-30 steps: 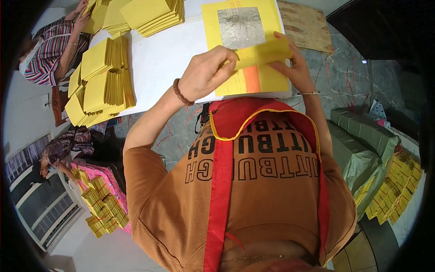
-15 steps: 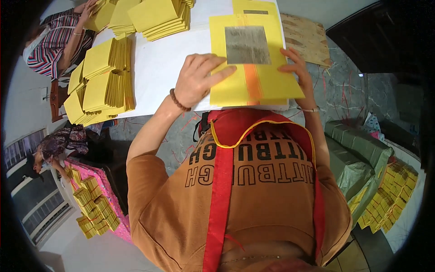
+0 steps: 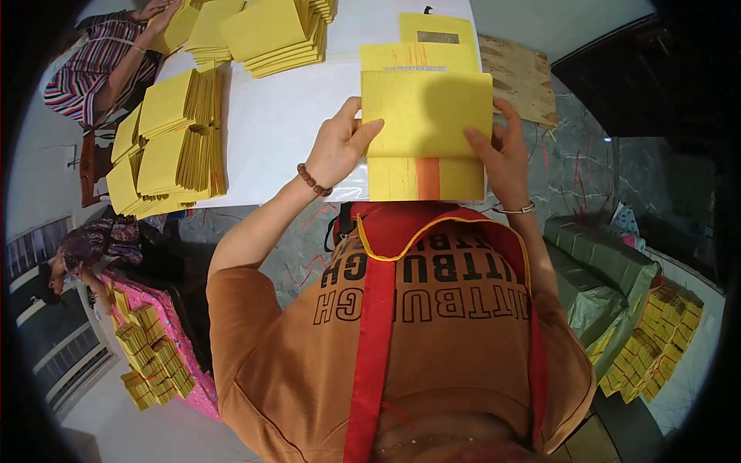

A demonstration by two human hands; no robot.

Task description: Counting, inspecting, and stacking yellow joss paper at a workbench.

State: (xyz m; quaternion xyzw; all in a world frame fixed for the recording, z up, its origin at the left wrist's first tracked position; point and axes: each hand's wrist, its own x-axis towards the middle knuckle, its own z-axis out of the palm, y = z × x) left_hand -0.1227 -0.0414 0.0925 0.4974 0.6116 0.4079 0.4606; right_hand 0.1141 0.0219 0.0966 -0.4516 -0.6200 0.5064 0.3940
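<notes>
A yellow paper sheet [image 3: 424,100] lies folded over at the near edge of the white table [image 3: 285,119]. Its plain back faces up, and the lower strip carries an orange band [image 3: 427,179]. My left hand [image 3: 343,147] grips the left edge, thumb on top and fingers bent behind. On the opposite edge my right hand [image 3: 503,158] presses its thumb onto the fold, with curled fingers at the side. Just beyond the fold a yellow strip with orange marks and a sliver of silver shows. Farther back lies another yellow sheet [image 3: 436,21] with a silver patch.
Folded yellow paper stacks [image 3: 166,139] stand at the table's left, with more stacks [image 3: 270,35] at the back. Two people work on the left, one at a pink-covered table [image 3: 166,309]. Green-wrapped bundles [image 3: 594,270] stand at right. Red strings litter the floor.
The sheet's silver-patched far part has been folded toward me, so its plain yellow back now faces up. Both hands have come lower, to the two sides of the fold.
</notes>
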